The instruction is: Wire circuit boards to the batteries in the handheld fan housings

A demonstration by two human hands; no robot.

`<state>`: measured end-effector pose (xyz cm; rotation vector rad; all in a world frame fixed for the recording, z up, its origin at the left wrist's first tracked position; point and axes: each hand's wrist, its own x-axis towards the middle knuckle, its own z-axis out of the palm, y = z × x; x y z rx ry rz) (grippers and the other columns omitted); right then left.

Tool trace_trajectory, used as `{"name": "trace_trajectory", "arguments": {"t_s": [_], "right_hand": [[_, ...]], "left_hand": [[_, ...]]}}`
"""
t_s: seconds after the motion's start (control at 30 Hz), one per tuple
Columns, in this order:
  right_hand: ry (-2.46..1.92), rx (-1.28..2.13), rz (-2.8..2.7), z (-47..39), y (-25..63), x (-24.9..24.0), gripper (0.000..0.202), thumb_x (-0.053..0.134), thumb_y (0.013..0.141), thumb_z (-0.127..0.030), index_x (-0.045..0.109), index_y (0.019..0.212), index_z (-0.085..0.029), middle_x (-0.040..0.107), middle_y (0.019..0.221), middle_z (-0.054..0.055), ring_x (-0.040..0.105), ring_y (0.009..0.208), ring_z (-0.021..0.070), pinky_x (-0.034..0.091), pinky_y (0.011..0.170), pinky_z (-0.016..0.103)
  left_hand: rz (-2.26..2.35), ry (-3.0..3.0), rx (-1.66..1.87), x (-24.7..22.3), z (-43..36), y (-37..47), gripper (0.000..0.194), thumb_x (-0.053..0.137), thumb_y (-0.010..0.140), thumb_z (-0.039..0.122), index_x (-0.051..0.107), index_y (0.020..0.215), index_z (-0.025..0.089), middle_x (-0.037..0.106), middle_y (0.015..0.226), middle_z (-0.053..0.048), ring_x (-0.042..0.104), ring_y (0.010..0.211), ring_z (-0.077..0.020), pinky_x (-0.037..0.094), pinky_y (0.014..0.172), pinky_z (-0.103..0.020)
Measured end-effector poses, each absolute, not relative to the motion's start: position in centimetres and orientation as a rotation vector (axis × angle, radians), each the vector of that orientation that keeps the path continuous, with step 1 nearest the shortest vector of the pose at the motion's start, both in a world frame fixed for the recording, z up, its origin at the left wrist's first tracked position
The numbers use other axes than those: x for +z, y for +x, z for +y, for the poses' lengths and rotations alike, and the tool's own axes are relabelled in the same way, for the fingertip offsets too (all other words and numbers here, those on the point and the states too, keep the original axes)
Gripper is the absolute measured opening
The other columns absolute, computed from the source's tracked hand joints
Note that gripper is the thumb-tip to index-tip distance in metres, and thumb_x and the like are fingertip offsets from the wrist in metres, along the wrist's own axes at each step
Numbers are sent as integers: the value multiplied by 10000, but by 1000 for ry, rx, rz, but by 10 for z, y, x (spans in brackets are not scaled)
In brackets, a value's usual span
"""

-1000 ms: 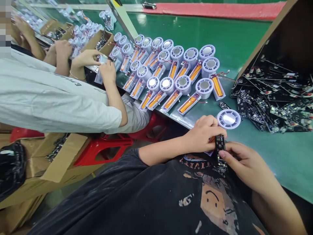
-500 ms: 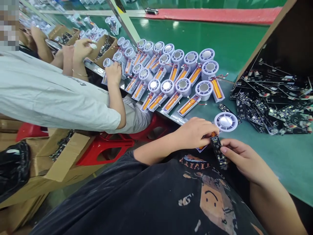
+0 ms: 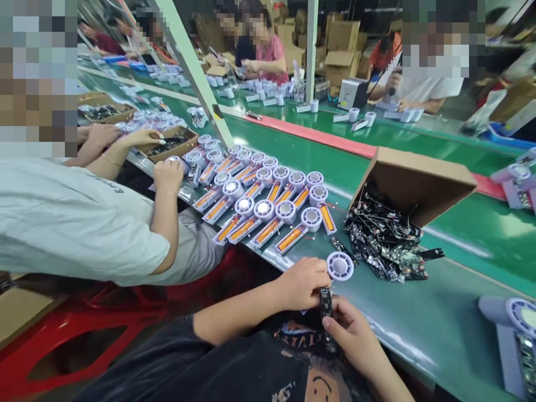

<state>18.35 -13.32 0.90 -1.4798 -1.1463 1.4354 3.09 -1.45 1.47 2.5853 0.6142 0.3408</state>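
Note:
Close to my body, my left hand (image 3: 305,283) is closed around a small lavender handheld fan (image 3: 340,266). Its round head with a silver centre sticks out past my fingers, while its handle is mostly hidden by the hand. A narrow black circuit board (image 3: 325,302) is pinched between the thumb and fingers of my right hand (image 3: 349,329). The board's upper end is right beside my left fingertips; whether it touches the fan's wires cannot be seen. Another loose board (image 3: 344,250) lies on the table just behind the fan head.
Rows of lavender fans with orange batteries (image 3: 286,212) cover the bench to the left. A tipped cardboard box (image 3: 427,187) spills black boards (image 3: 385,240) at the right. One fan with a board (image 3: 513,329) lies at far right. A co-worker's hand (image 3: 168,176) is at the left.
My view has lifted, bringing the far side of the line and people there into sight. Both hands keep nearly the same hold on the fan and the board.

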Motion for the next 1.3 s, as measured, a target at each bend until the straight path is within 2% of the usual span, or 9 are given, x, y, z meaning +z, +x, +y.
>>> {"name": "trace_trajectory", "arguments": {"t_s": [0.1, 0.3, 0.4, 0.5, 0.73, 0.9, 1.1, 1.17, 1.3], "right_hand": [[-1353, 1622, -935, -130, 190, 14, 425, 710, 752, -607, 575, 810, -209, 593, 691, -16, 525, 584, 119, 424, 574, 257], [-1243, 1767, -707, -124, 189, 16, 525, 784, 683, -630, 563, 882, -197, 556, 582, -59, 354, 394, 43, 218, 412, 199], [-1233, 1773, -652, -124, 189, 13, 516, 801, 688, -595, 585, 926, -191, 536, 582, -66, 364, 425, 41, 225, 432, 196], [-1222, 1785, -622, -129, 194, 12, 458, 797, 722, -549, 593, 926, -192, 523, 586, -64, 365, 445, 40, 238, 448, 197], [-1231, 1786, -477, -145, 196, 7, 475, 825, 681, -551, 582, 900, -207, 476, 562, -78, 311, 428, 35, 223, 449, 208], [-1312, 1659, -505, -163, 187, -9, 428, 762, 750, -573, 585, 878, -205, 506, 613, -53, 359, 468, 63, 272, 472, 236], [-1406, 1525, -611, -172, 185, -12, 427, 716, 786, -614, 586, 860, -214, 545, 645, -30, 432, 521, 99, 341, 528, 267], [-1431, 1516, -649, -170, 186, -12, 459, 714, 770, -646, 595, 868, -214, 549, 641, -28, 441, 524, 104, 352, 535, 270], [-1465, 1520, -701, -169, 190, -15, 538, 714, 717, -719, 598, 856, -212, 555, 633, -27, 448, 518, 105, 376, 543, 275]], "left_hand": [[618, 2571, 414, 15, -12, 26, 49, 629, 825, 177, 676, 838, 175, 691, 934, -56, 605, 871, -194, 447, 782, -311], [697, 2236, 456, 25, -5, 15, 319, 586, 792, 93, 705, 1072, 189, 744, 1037, -36, 667, 968, -184, 511, 911, -311], [701, 2243, 456, 28, -5, 10, 297, 646, 809, 143, 694, 1098, 192, 737, 1035, -44, 656, 992, -205, 499, 966, -357], [654, 2237, 546, 31, -5, 3, 325, 703, 822, 220, 678, 1143, 185, 681, 1181, -95, 619, 1125, -232, 472, 1040, -387], [561, 2324, 406, 31, -4, -1, 204, 679, 908, 302, 738, 1073, 195, 740, 1027, -53, 660, 982, -190, 474, 949, -327], [625, 2478, 358, 35, -10, 9, 170, 592, 915, 207, 754, 967, 206, 740, 998, -36, 645, 933, -184, 462, 897, -331], [627, 2584, 380, 45, -14, 12, 326, 567, 845, 178, 672, 1154, 183, 692, 1181, -83, 617, 1061, -234, 480, 929, -363], [585, 2668, 397, 48, -10, 11, 402, 537, 878, 174, 621, 1271, 191, 623, 1364, -100, 561, 1237, -261, 442, 1041, -397], [270, 2854, 266, 58, 4, 16, 551, 556, 902, 161, 497, 1442, 256, 409, 1611, -25, 259, 1536, -271, 210, 1244, -473]]}}
